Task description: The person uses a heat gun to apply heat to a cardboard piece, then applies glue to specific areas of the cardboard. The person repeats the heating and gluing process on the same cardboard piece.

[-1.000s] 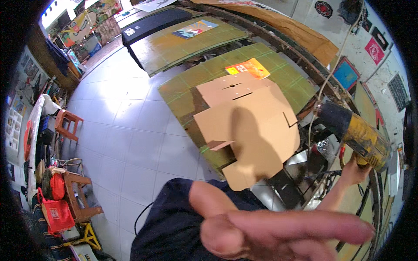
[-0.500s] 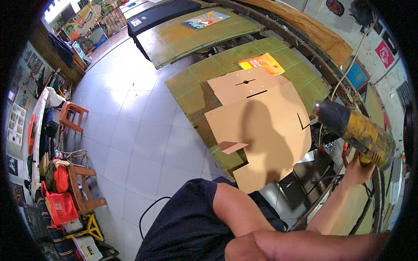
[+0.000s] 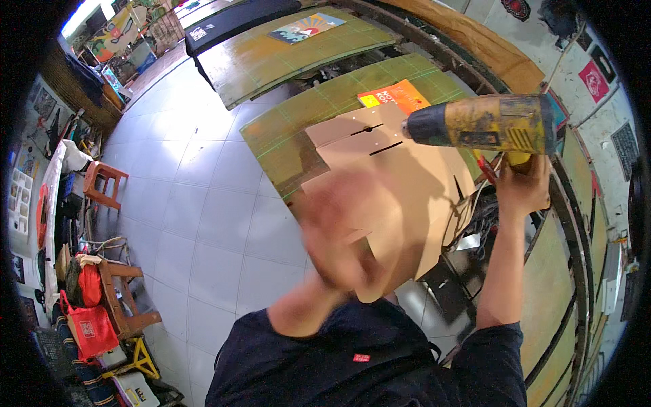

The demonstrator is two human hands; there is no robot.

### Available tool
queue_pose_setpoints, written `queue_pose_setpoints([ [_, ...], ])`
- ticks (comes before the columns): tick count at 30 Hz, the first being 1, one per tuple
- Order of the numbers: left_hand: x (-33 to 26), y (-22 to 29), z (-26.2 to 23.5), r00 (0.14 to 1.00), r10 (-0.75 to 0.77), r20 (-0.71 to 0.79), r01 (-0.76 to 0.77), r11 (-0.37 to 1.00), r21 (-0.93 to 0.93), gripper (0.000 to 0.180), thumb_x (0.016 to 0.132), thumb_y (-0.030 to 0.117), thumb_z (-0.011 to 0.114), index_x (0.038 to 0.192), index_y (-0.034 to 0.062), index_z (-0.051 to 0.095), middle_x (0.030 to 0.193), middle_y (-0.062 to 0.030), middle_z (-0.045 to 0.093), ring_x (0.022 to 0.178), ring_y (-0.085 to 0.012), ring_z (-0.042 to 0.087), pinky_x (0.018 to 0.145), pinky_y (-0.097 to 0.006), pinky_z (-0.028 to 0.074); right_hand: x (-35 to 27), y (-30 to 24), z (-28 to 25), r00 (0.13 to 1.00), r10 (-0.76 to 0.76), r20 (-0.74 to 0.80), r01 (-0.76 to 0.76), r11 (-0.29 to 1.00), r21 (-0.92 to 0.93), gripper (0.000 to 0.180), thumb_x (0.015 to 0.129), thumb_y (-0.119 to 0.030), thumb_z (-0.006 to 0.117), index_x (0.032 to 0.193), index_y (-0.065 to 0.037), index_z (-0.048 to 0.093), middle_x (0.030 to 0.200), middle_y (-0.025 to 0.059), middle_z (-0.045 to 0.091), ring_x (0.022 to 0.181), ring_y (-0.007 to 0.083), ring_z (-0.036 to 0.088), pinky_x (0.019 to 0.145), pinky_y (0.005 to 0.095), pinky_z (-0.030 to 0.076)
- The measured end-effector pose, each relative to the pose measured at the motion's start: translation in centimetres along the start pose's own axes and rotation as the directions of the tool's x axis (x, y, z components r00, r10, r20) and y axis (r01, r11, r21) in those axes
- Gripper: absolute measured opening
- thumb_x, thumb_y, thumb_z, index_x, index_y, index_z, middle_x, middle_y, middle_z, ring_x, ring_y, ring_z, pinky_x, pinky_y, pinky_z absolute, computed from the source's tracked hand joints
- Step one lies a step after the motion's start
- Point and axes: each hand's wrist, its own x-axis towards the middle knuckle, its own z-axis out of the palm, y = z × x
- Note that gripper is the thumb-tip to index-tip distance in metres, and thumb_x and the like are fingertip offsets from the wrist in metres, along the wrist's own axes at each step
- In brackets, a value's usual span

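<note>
My right hand [image 3: 525,186] is wrapped round the grip of a yellow and black heat gun [image 3: 498,123]. The gun lies almost level above the right side of a cut cardboard sheet [image 3: 420,197], its metal nozzle facing left. Slots and cut-outs mark the sheet, which rests on a green gridded board [image 3: 285,149]. Over the sheet's left edge, my left hand [image 3: 346,224] is smeared by motion, so its fingers cannot be read. Behind the nozzle, an orange and yellow printed booklet [image 3: 393,96] lies partly under the cardboard.
A second green board [image 3: 271,61] farther off carries a picture card [image 3: 308,28]. A dark metal rail [image 3: 569,217] and cables run along the right. Brown stools [image 3: 105,183] and a red bag [image 3: 91,329] stand at the left, beyond the tiled floor [image 3: 203,197].
My left arm, crossed toward the right before, has swung back and its hand is now over the cardboard. The heat gun has moved left and up, from beside the sheet to above it.
</note>
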Motion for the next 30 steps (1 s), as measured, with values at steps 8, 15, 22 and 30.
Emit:
queue_pose_setpoints([
  [8, 1.5, -15.3, -0.3, 0.192, -0.749, 0.634, 0.902, 0.390, 0.187, 0.045, 0.074, 0.037, 0.066, 0.095, -0.0025, 0.060, 0.088, -0.0082, 0.060, 0.081, -0.0141, 0.055, 0.075, -0.027, 0.041, -1.9, 1.9, -4.0, 0.971, 0.231, -0.057, -0.236, 0.967, -0.098, 0.039, 0.057, -0.013, 0.068, 0.094, -0.008, 0.056, 0.088, 0.0099, 0.058, 0.081, 0.0321, 0.057, 0.065, 0.0347, 0.046],
  [15, 2.1, -11.9, 1.1, 0.353, -0.450, 0.820, 0.902, 0.398, -0.169, 0.021, 0.078, 0.009, 0.056, 0.096, -0.0019, 0.055, 0.084, -0.0042, 0.061, 0.075, -0.0096, 0.058, 0.067, -0.021, 0.046, -2.6, 6.2, -11.5, 0.861, 0.389, -0.328, -0.431, 0.900, -0.063, 0.036, 0.060, -0.014, 0.071, 0.093, -0.005, 0.058, 0.090, 0.0111, 0.062, 0.081, 0.0275, 0.060, 0.067, 0.0329, 0.045],
  [22, 1.4, -7.6, 7.3, 0.314, -0.343, 0.885, 0.428, 0.884, 0.191, 0.031, 0.081, 0.014, 0.051, 0.107, -0.0015, 0.051, 0.088, -0.0081, 0.061, 0.074, -0.0157, 0.060, 0.069, -0.028, 0.048, -2.7, 10.6, -16.7, 0.733, 0.446, -0.513, -0.624, 0.740, -0.249, 0.044, 0.060, -0.026, 0.075, 0.096, -0.007, 0.059, 0.088, 0.0089, 0.064, 0.081, 0.0245, 0.061, 0.069, 0.0332, 0.046],
  [30, 0.4, -1.3, 10.6, 0.331, -0.384, 0.862, 0.766, 0.643, -0.007, 0.026, 0.082, 0.017, 0.056, 0.099, -0.0026, 0.058, 0.089, -0.0059, 0.062, 0.078, -0.0128, 0.057, 0.071, -0.027, 0.044, -2.5, 11.5, -17.3, 0.688, 0.462, -0.559, -0.591, 0.805, -0.062, 0.041, 0.060, -0.018, 0.075, 0.095, -0.005, 0.060, 0.087, 0.0070, 0.065, 0.077, 0.0169, 0.062, 0.068, 0.0287, 0.046],
])
